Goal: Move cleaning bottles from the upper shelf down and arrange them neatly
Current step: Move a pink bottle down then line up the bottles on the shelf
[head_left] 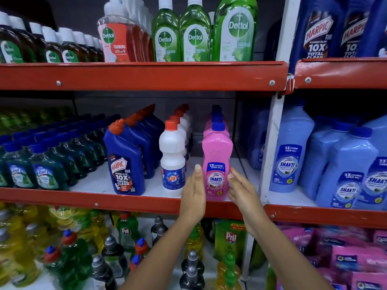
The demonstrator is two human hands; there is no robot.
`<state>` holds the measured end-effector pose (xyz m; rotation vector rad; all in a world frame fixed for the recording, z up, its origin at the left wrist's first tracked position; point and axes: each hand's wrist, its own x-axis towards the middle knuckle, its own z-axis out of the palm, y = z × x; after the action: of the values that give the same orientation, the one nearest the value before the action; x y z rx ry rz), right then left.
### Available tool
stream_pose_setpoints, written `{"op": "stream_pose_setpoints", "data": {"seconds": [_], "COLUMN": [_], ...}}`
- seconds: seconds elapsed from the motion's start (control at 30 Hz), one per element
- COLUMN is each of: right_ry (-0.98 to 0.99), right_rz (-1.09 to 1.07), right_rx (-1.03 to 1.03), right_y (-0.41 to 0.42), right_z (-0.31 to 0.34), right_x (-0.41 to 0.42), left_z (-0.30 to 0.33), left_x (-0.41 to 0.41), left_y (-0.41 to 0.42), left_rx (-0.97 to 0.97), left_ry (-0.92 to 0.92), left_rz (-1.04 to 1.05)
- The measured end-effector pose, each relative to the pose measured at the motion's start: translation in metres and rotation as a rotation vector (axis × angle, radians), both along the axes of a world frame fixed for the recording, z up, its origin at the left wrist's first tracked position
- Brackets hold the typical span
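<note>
Pink Shakti bottle (216, 164) upright, flat hands flanking it

Below my hands I see a shelf packed with yellow and green dish-soap bottles (31, 233), a green Pril refill pouch (230, 235) standing just under my right wrist. Down to the right of my right hand lie pink packets (347, 258), stacked and blurred. A white upright post (274, 126) rises just right of my right hand, red shelf edges (134, 75) meeting it on both sides.
</note>
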<state>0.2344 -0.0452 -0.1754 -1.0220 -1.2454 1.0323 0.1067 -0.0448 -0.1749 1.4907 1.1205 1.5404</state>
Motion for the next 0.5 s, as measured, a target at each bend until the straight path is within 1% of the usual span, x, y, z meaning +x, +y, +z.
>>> {"op": "stream_pose_setpoints", "data": {"seconds": [0.1,0.13,0.2,0.27,0.33,0.4,0.47,0.5], "right_ry": [0.029,0.050,0.087,0.113,0.125,0.126,0.115,0.114], "right_rz": [-0.005,-0.038,-0.195,-0.301,-0.258,-0.132,-0.026,0.005], "right_rx": [0.003,0.013,0.059,0.144,0.172,0.134,0.072,0.046], "right_y": [-0.009,-0.014,-0.023,-0.031,-0.036,-0.033,-0.025,-0.019], "right_z": [0.005,0.008,0.008,0.007,0.006,0.008,0.012,0.013], "right_x": [-0.005,-0.009,-0.018,-0.029,-0.045,-0.064,-0.085,-0.093], "left_z": [0.002,0.002,0.001,-0.001,0.001,0.002,0.003,0.005], "left_x": [-0.001,-0.003,-0.011,-0.025,-0.044,-0.065,-0.080,-0.086], "left_y": [-0.002,-0.005,-0.009,-0.012,-0.014,-0.010,-0.004,-0.002], "left_rx": [-0.014,-0.034,-0.050,-0.032,0.008,0.018,-0.034,-0.077], "left_ry": [0.002,-0.007,-0.064,-0.130,-0.228,-0.281,-0.263,-0.250], "left_rz": [-0.030,-0.045,-0.045,0.032,0.142,0.245,0.293,0.280]}}
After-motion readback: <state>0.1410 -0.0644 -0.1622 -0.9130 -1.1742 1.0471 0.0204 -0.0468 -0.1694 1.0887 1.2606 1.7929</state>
